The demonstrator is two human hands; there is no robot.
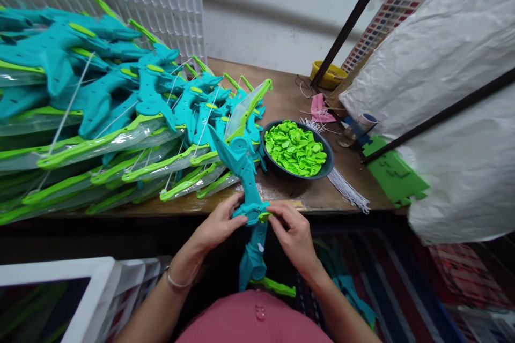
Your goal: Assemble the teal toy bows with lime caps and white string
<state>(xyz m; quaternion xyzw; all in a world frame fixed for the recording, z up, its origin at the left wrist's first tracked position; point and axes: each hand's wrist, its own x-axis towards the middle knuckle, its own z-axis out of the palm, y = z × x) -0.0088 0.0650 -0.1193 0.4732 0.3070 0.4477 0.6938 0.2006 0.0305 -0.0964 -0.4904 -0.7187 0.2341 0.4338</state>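
Observation:
In front of me, over the table's front edge, is a teal toy bow (pixel 246 171) with lime-green limb ends. My left hand (pixel 222 221) grips its middle from the left side, thumb on top. On the other side, my right hand (pixel 293 233) pinches a small lime-green plastic piece (pixel 264 216) between thumb and fingers against the bow's middle. Whether that piece is seated in the bow I cannot tell. Just beyond, a dark bowl (pixel 330 163) holds many loose lime-green pieces (pixel 295 147) of similar colour.
A large heap of strung teal bows (pixel 153 91) covers the table's left. Right of the bowl lie white strings (pixel 348 190), a green foam mat piece (pixel 392 171) and a pink scrap (pixel 321 109). A yellow bowl (pixel 330 76) stands behind. Dark poles (pixel 354 16) and white sheeting (pixel 450 64) border the right.

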